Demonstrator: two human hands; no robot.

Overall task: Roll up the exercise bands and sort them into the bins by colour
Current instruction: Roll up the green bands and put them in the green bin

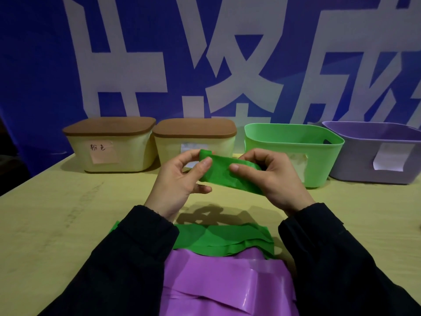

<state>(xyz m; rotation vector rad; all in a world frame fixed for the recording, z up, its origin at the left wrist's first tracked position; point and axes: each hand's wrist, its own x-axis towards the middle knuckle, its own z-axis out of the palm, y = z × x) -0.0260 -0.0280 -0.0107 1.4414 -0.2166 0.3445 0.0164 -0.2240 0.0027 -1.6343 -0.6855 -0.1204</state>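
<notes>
Both hands are raised above the surface (57,213), palms turned inward. The left hand (177,181) pinches one end of a green band (225,172) between thumb and fingers; the right hand (271,179) has its grip clenched on the other end, thumb pressed on top. The band is thin, matte and partly folded. Below, near the black sleeves (127,258), more green bands (218,240) lie flat over glossy purple bands (218,281). At the far edge stand two cream bins (114,151) with brown lids, a green bin (319,156) and a purple bin (376,156), both open. The hands partly hide the second cream bin and the green bin's front.
</notes>
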